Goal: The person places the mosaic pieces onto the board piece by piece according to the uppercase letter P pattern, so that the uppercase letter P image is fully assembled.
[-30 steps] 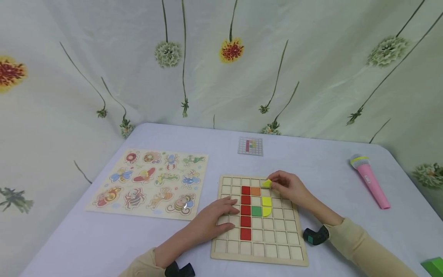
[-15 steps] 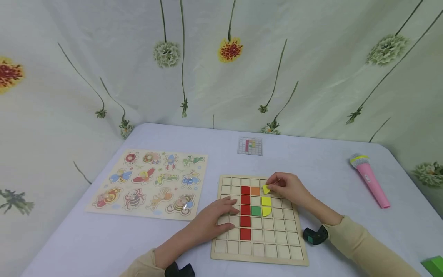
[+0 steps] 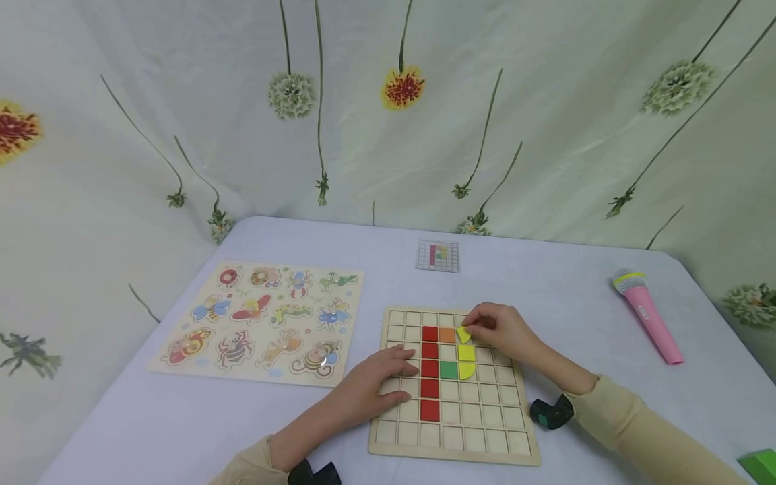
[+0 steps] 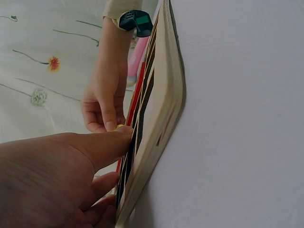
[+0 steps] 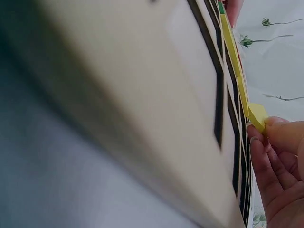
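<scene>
A wooden grid board (image 3: pixel 485 438) lies on the table with a column of red tiles (image 3: pixel 430 369), an orange tile (image 3: pixel 447 335), a green tile (image 3: pixel 449 369) and two yellow tiles (image 3: pixel 467 360) set in it. My right hand (image 3: pixel 500 330) pinches a small yellow piece (image 3: pixel 463 334), tilted over the cell right of the orange tile; the same yellow piece (image 5: pixel 257 115) shows at my fingertips in the right wrist view. My left hand (image 3: pixel 372 387) rests flat on the board's left side, fingers straight, holding nothing. The board's edge (image 4: pixel 161 118) fills the left wrist view.
An insect peg puzzle (image 3: pixel 263 320) lies to the left. A small pattern card (image 3: pixel 438 256) sits behind the board. A pink toy microphone (image 3: pixel 645 315) lies at the right, a green block (image 3: pixel 759 466) at the bottom right corner. A floral cloth hangs behind.
My right hand has brought the yellow piece down and slightly left, from above the top row toward the cell beside the orange tile. The left hand has stayed put.
</scene>
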Available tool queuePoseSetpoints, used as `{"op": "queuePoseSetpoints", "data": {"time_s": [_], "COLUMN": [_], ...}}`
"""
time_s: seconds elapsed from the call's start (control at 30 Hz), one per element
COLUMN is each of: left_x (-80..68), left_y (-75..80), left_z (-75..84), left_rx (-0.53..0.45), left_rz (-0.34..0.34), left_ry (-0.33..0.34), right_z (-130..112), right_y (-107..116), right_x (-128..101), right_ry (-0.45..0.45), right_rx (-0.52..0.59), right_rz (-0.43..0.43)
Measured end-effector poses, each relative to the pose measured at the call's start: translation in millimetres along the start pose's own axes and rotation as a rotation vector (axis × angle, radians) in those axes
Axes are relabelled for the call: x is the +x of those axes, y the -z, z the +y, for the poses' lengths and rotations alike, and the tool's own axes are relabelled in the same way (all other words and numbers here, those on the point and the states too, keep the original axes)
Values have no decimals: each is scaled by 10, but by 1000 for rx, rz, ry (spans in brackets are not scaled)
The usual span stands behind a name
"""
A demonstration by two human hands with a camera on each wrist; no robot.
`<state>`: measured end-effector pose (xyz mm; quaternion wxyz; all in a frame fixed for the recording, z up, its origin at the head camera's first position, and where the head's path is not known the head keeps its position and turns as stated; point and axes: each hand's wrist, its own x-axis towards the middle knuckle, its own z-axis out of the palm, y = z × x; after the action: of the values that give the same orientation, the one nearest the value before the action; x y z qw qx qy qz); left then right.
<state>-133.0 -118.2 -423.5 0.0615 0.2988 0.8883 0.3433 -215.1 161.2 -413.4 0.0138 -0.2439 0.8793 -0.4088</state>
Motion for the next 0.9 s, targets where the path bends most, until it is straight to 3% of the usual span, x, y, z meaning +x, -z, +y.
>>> {"op": "queuePoseSetpoints", "data": {"time_s": [0.27, 0.57, 0.77, 0.9], "left_x": [-1, -1, 3, 0], "left_y": [1, 1, 10, 11], "left_z": [5, 7, 12, 15], "left_rx": [-6, -12, -8, -7], "left_rz": [-13, -17, -13, -11], "left_ry": [22, 26, 18, 19], "right_z": [-3, 31, -169, -3], "right_y": [17, 11, 51, 11], "right_x": [2, 3, -28, 0], "right_ry": [12, -8, -5, -1], "right_rx": [39, 90, 93, 95], "right_rz": [6, -64, -89, -97]}}
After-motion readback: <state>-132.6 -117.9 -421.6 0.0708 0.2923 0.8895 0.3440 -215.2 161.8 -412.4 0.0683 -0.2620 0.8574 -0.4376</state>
